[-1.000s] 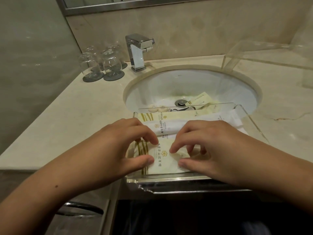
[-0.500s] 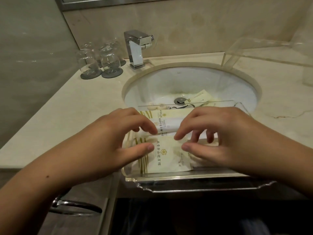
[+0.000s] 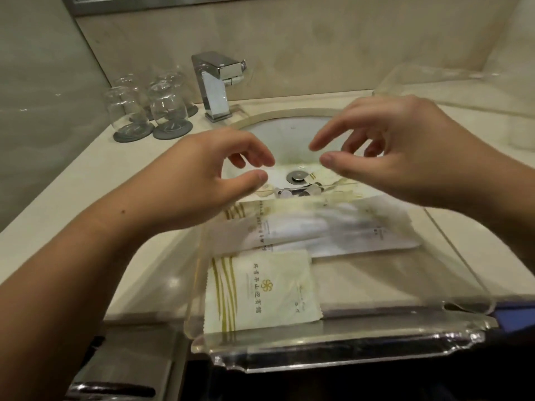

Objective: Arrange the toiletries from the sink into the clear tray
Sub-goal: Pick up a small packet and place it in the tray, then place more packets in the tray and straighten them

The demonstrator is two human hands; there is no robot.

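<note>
The clear tray (image 3: 451, 250) sits on the counter's front edge, just before the sink (image 3: 289, 131). A cream sachet with gold stripes (image 3: 260, 290) lies in its near left corner. Behind it lies a long white packet (image 3: 318, 230), with another cream packet (image 3: 292, 202) at the tray's far side. More small toiletries (image 3: 301, 191) rest in the basin beside the drain (image 3: 297, 176). My left hand (image 3: 199, 175) and my right hand (image 3: 405, 151) hover above the tray's far edge and the basin, fingers apart and holding nothing.
A chrome faucet (image 3: 215, 82) stands behind the basin. Upturned glasses (image 3: 144, 108) on grey coasters stand at the back left. A second clear acrylic stand (image 3: 457, 85) sits at the back right. The counter's front edge drops off just below the tray.
Both hands have let go of the cream sachet in the tray and lifted away from it toward the basin, with the fingers spreading apart.
</note>
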